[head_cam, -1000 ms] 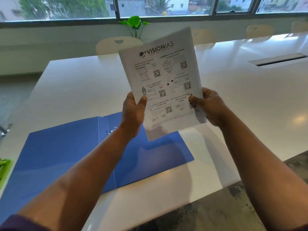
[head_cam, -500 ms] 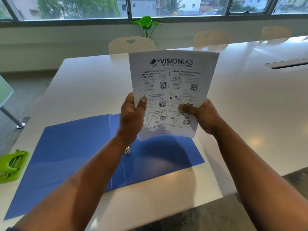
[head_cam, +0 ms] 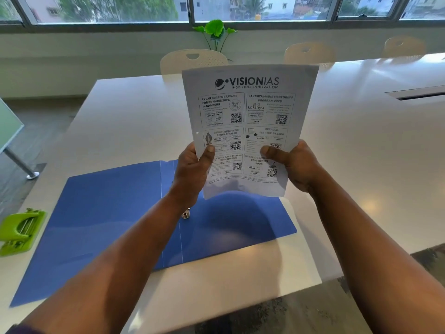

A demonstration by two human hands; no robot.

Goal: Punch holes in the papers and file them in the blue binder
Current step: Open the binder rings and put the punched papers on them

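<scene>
Daylight from the long window behind the white conference table [head_cam: 361, 145] falls through the sheet you are holding. You have the white printed paper sheet [head_cam: 250, 121] upright in the air above the table, text facing you, with one punched hole visible near its left edge (a second, lower one would sit behind your thumb, so it cannot be confirmed). Your left hand [head_cam: 192, 169] pinches the lower left edge, thumb on the front; your right hand [head_cam: 292, 165] pinches the lower right in the same way, so both are clamped on the sheet.

Directly beneath lies the open blue plastic ring binder [head_cam: 101, 225], flat on the table, its metal ring mechanism [head_cam: 186, 213] partly hidden behind your left wrist. Whether the rings are open cannot be told. The lime-green plastic hole punch [head_cam: 20, 231] rests well apart, by the table's left edge.

The punching looks done for this sheet; filing comes next. The risk is in lowering it: held only at the bottom, the sheet may flop or curl, the holes may miss the rings, and forcing them could tear the thin margin. If the rings are closed, you will need to free one hand first, and the sheet may slip.

Cream chairs [head_cam: 192, 61] and a green leafy plant [head_cam: 215, 32] stand beyond.
</scene>
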